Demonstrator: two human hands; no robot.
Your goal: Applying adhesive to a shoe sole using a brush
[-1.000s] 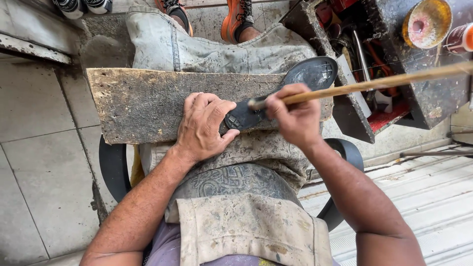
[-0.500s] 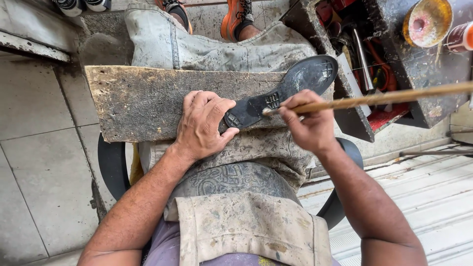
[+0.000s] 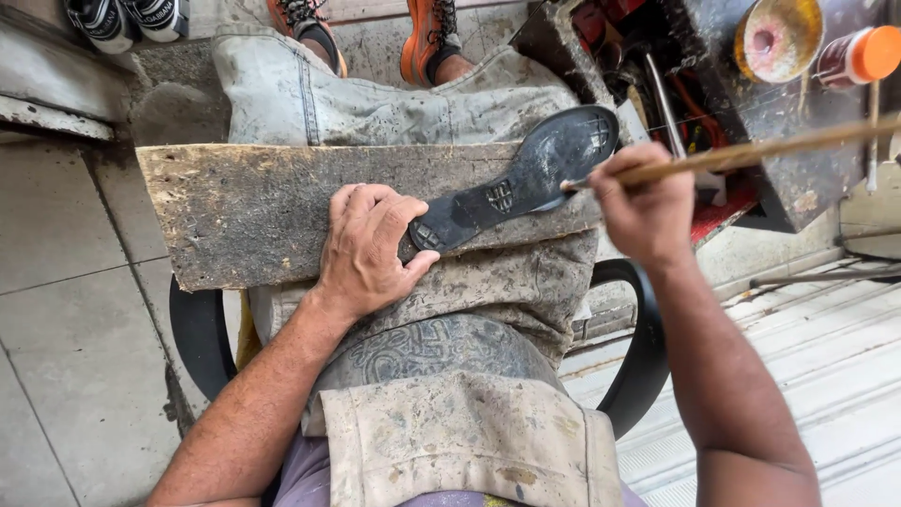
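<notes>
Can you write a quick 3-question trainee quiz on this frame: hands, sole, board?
1. True or false: the left hand presses down on the heel end of the black shoe sole.
2. Multiple choice: what does the right hand grip? A) a hammer B) a long wooden stick C) a knife
3. What does the sole lie on?

Key
1. True: its fingers rest on the heel end.
2. B: the stick's near end meets the sole about midway along it.
3. A worn wooden board laid across the person's lap.
</notes>
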